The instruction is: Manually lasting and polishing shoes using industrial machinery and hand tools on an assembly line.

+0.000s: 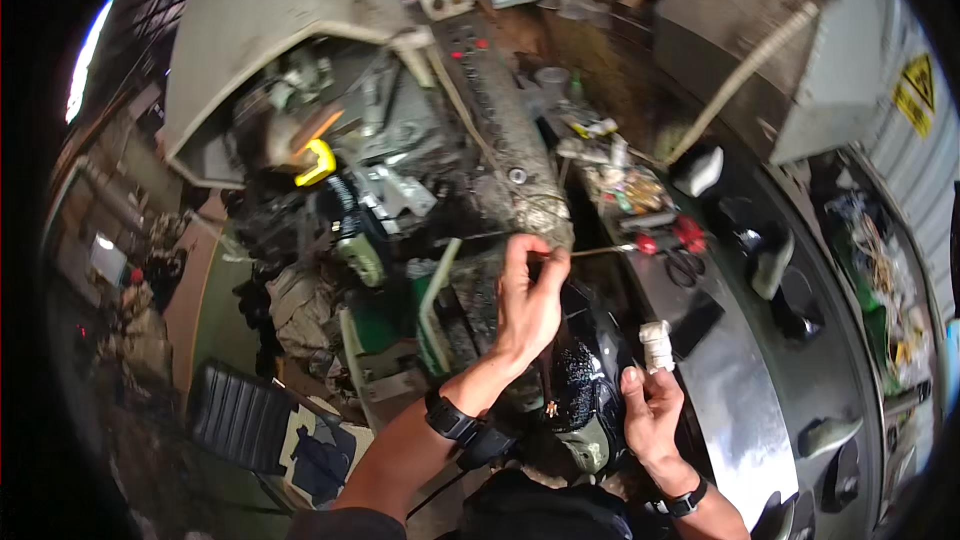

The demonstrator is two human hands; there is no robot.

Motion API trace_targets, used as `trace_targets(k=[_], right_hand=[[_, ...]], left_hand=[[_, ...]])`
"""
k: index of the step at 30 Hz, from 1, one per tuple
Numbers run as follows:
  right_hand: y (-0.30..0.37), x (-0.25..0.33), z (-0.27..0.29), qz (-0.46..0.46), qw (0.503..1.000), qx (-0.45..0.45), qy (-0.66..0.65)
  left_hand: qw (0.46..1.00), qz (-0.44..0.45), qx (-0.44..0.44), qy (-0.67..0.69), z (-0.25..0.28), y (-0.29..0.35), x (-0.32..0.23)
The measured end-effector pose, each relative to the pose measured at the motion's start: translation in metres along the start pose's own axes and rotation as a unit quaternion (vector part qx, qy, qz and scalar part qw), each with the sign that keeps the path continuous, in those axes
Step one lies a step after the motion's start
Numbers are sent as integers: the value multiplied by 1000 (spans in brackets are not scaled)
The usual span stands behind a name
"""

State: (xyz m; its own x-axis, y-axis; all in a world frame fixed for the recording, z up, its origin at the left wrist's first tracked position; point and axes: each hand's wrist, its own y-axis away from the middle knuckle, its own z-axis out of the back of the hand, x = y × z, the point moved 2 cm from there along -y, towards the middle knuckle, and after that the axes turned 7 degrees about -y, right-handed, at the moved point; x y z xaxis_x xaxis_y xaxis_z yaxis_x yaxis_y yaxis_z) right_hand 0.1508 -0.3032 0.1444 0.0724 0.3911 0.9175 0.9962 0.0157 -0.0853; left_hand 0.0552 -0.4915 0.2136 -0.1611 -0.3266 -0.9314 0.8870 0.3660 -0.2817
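My left hand [528, 305] is raised in the middle, thumb and forefinger curled together in a pinch. Whatever lies between those fingertips is too small to make out. Lower right, my right hand [655, 415] grips the bottom of a small white roll [656, 345], which stands upright above the thumb and fingers. Between the two hands sits a glossy black shoe or boot upper [580, 365], with a grey-green shoe last [585, 447] showing at its near end. Beyond the left fingertips is the worn, stained end of a machine arm [540, 208].
A machine with a big beige hood [290, 0] stands at the far left. Red-handled tools [672, 237] and black scissors [685, 268] lie on the metal table [735, 390] at right. Beyond it, a dark curved belt [800, 370] carries several shoes. A black chair [240, 415] stands lower left.
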Motion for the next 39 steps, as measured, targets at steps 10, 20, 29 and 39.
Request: trace_targets(k=[10, 20, 29, 39], right_hand=[[-46, -62, -198, -119, 983, 28, -138], [-71, -97, -268, -199, 959, 34, -197], [-106, -153, -351, -265, 931, 71, -240], [-152, -204, -366, -288, 927, 61, -233]], left_hand=[[881, 16, -340, -330, 237, -92, 125], [954, -84, -29, -287, 326, -13, 182], [807, 252, 8, 534, 317, -46, 140], [828, 306, -93, 460, 322, -100, 180]])
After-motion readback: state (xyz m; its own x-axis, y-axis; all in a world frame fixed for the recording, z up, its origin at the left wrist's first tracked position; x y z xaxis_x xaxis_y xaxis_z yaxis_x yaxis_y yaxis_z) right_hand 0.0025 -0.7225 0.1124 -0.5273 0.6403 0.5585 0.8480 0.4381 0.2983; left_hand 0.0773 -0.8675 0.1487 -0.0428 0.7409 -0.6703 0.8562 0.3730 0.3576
